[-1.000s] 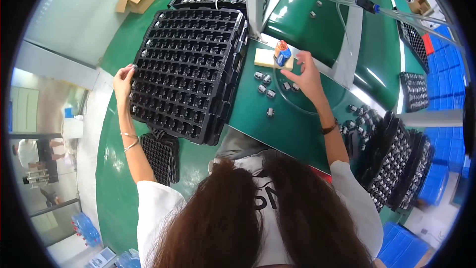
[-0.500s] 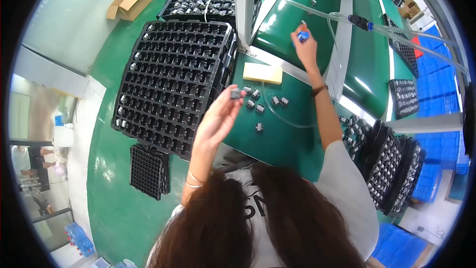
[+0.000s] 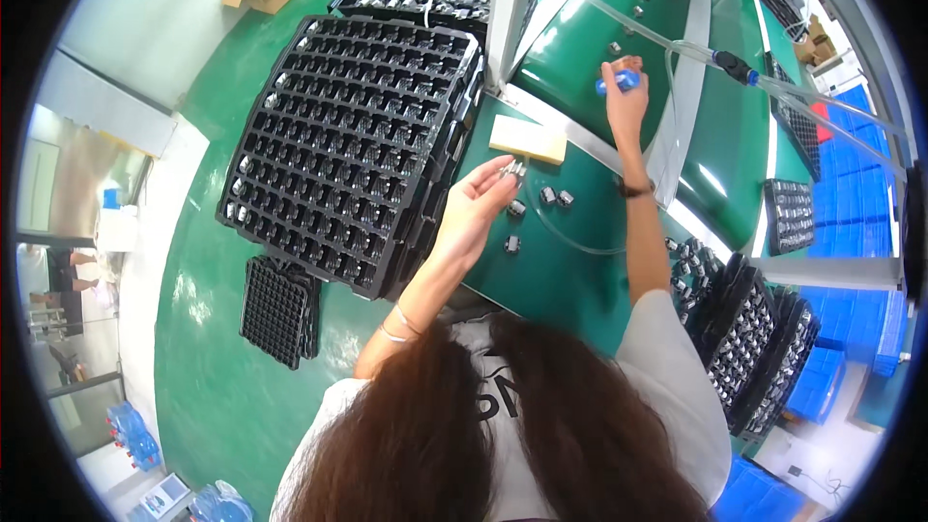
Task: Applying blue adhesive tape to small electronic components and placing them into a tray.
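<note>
Head view: left hand (image 3: 476, 213) raised over green surface (image 3: 580, 280), fingers pinched on small metal part (image 3: 510, 170). Right hand (image 3: 626, 97), 1 o'clock, fingers closed around blue tool (image 3: 617, 84). Part likely light, rigid, slippery; pinch its sides. Black tray (image 3: 348, 145) at 10 o'clock.

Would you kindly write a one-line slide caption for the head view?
Left hand holds small metal parts beside a black tray; right hand grips a blue tool.

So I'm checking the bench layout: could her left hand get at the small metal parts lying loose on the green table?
Probably yes. The left hand hovers right beside the loose metal parts on the green table, with nothing between them, though its fingertips already pinch a small part.
</note>
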The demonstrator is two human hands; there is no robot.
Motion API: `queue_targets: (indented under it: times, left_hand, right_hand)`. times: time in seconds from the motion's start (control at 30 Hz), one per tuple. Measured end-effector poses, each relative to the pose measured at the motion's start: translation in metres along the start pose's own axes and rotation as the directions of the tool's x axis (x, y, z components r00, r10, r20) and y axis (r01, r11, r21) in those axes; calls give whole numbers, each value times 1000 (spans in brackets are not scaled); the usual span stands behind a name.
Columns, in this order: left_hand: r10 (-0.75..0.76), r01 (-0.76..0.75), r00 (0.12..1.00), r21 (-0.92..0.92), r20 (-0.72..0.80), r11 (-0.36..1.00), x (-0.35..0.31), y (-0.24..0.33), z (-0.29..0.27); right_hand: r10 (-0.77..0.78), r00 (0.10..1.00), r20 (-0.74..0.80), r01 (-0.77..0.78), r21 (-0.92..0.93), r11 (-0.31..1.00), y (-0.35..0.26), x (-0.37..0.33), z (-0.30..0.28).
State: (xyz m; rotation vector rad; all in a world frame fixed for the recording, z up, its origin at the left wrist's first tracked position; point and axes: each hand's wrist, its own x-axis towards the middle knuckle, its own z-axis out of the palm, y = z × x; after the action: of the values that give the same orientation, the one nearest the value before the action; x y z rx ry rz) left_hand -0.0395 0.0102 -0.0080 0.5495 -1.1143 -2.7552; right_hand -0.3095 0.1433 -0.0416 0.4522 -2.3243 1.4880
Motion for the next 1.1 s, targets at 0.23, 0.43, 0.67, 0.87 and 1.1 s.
queue_targets:
  times: [0.23, 0.43, 0.67, 0.87, 1.1]
  left_hand:
    - [158, -154, 987, 164, -12, 974, -7, 3, 8]
    - [160, -167, 986, 221, 50, 961, -19, -2, 6]
    - [126, -133, 991, 216, 48, 967, -33, -12, -1]
    - [130, -129, 991, 206, 10, 970, -37, -19, -6]
    - [157, -147, 987, 249, -20, 957, -34, -15, -15]
  right_hand:
    - [33, 827, 562, -440, 609, 660, -118, -119, -37]
    - [5, 797, 604, -440, 574, 690, -127, -145, -45]
    - [26, 784, 621, -463, 555, 691, -122, -168, -49]
    - [52, 778, 627, -527, 604, 598, -117, -183, -41]
    - [24, 781, 624, -445, 529, 723, -112, -174, -27]
